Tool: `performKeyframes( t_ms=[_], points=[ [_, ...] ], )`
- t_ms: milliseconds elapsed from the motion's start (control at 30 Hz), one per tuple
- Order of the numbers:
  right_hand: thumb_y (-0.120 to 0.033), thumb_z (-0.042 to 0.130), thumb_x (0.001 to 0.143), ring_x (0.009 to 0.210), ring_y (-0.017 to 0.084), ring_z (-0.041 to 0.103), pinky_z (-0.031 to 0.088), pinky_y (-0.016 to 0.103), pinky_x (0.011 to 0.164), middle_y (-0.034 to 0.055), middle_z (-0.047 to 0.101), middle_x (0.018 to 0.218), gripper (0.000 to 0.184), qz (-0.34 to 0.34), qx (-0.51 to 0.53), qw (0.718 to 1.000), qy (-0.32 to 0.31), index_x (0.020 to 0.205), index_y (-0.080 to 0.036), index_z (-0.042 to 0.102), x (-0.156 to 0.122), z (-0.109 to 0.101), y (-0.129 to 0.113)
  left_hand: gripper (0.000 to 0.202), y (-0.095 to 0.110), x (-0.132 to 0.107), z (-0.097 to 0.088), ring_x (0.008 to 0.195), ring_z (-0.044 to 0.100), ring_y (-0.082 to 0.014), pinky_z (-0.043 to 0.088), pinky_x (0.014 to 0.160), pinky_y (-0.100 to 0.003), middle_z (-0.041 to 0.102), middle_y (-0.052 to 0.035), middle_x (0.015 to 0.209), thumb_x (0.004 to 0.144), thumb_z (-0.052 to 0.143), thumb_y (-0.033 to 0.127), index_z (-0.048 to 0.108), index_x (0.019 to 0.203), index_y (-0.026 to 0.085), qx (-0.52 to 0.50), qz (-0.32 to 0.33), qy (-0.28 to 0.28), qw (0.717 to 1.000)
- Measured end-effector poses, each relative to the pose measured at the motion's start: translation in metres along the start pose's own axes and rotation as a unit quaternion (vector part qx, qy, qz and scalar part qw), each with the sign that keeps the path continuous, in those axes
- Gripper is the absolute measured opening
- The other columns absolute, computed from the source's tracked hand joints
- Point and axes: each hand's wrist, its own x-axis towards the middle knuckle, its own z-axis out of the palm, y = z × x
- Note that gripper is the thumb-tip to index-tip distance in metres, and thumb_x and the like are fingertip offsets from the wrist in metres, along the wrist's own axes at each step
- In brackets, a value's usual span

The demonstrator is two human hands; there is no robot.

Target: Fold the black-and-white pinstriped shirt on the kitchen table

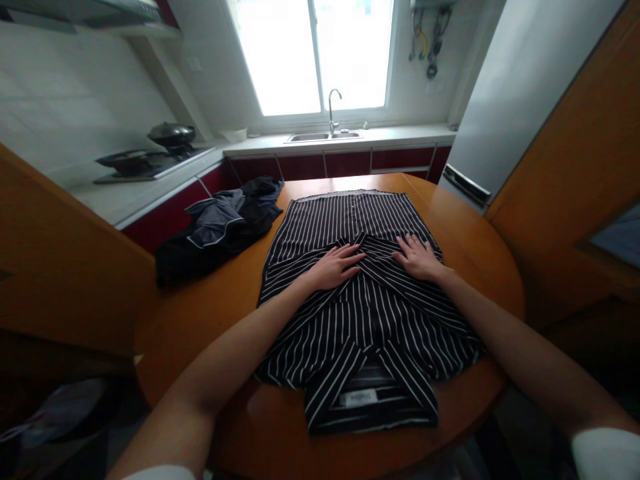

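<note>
A black shirt with thin white stripes (pixel 350 320) lies flat on a round wooden table (pixel 480 227), collar towards me and both sleeves folded in across its middle. My left hand (pixel 336 265) lies flat on the folded left sleeve, fingers stretched out and pointing right. My right hand (pixel 417 256) rests palm down on the folded right sleeve, fingers spread. Neither hand holds anything. A white label (pixel 361 398) shows inside the collar.
A heap of dark and grey-blue clothes (pixel 220 223) lies at the table's far left. Behind it runs a counter with a stove and pan (pixel 170 137), and a sink with a tap (pixel 331 120) under the window. A grey fridge (pixel 505 100) stands at the right.
</note>
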Motion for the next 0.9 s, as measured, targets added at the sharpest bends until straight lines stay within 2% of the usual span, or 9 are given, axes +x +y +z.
performKeyframes(
  t_ms=[133,233,333,533,733,800,900],
  points=[
    [-0.066,0.018,0.099,0.157,0.029,0.005,0.009,0.056,0.125,0.0105,0.011,0.171,0.080,-0.006,0.009,1.000,0.019,0.164,-0.019,0.018,0.000,-0.001,0.001,0.057,0.001,0.000,-0.001,0.155,0.020,-0.0277,0.014,0.126,-0.051,0.023,0.0001,0.168,0.106,0.032,0.058,0.038,0.157,0.035,0.000,-0.001,-0.003,1.000],
    [-0.064,0.015,0.101,0.157,0.029,0.008,0.010,0.059,0.124,0.0123,0.014,0.170,0.077,-0.020,0.013,0.997,0.072,0.163,-0.019,0.022,-0.002,-0.005,-0.001,0.057,0.001,0.000,0.000,0.155,0.020,-0.0274,0.015,0.126,-0.051,0.023,0.0008,0.168,0.105,0.031,0.059,0.038,0.157,0.036,0.001,-0.003,-0.003,1.000],
    [-0.064,0.011,0.101,0.157,0.030,0.011,0.010,0.061,0.123,0.0161,0.017,0.169,0.079,0.004,0.027,0.994,0.107,0.162,-0.016,0.025,-0.002,-0.009,0.003,0.057,0.000,0.000,0.000,0.155,0.020,-0.0268,0.014,0.126,-0.050,0.024,0.0003,0.168,0.105,0.031,0.060,0.038,0.157,0.036,0.002,0.000,0.000,1.000],
    [-0.066,0.013,0.101,0.157,0.031,0.008,0.011,0.059,0.123,0.0180,0.014,0.169,0.082,0.061,0.039,0.995,0.066,0.163,-0.013,0.021,0.007,-0.010,0.023,0.058,0.001,0.000,0.000,0.155,0.021,-0.0265,0.014,0.126,-0.050,0.024,-0.0010,0.168,0.105,0.030,0.060,0.039,0.156,0.034,0.001,0.002,-0.001,1.000],
    [-0.065,0.016,0.101,0.157,0.032,0.010,0.009,0.061,0.123,0.0179,0.014,0.169,0.081,0.059,0.034,0.996,0.060,0.163,-0.014,0.023,0.007,-0.006,0.024,0.057,-0.001,0.001,0.001,0.155,0.022,-0.0270,0.015,0.126,-0.051,0.024,-0.0002,0.168,0.105,0.031,0.060,0.040,0.156,0.035,-0.002,0.003,0.003,1.000],
    [-0.064,0.019,0.101,0.156,0.033,0.011,0.009,0.062,0.123,0.0186,0.017,0.169,0.079,0.058,0.037,0.995,0.078,0.162,-0.013,0.026,0.006,-0.007,0.022,0.057,-0.002,0.000,0.002,0.155,0.022,-0.0270,0.015,0.126,-0.050,0.024,-0.0004,0.168,0.105,0.032,0.060,0.040,0.156,0.035,-0.001,0.004,0.005,1.000],
    [-0.059,0.021,0.103,0.156,0.033,0.015,0.012,0.059,0.124,0.0197,0.024,0.166,0.076,0.033,0.058,0.987,0.144,0.159,-0.010,0.033,0.005,-0.011,0.018,0.058,-0.002,0.000,0.002,0.155,0.021,-0.0274,0.014,0.126,-0.050,0.024,-0.0005,0.168,0.105,0.032,0.060,0.039,0.156,0.035,-0.002,0.005,0.005,1.000]
  ],
)
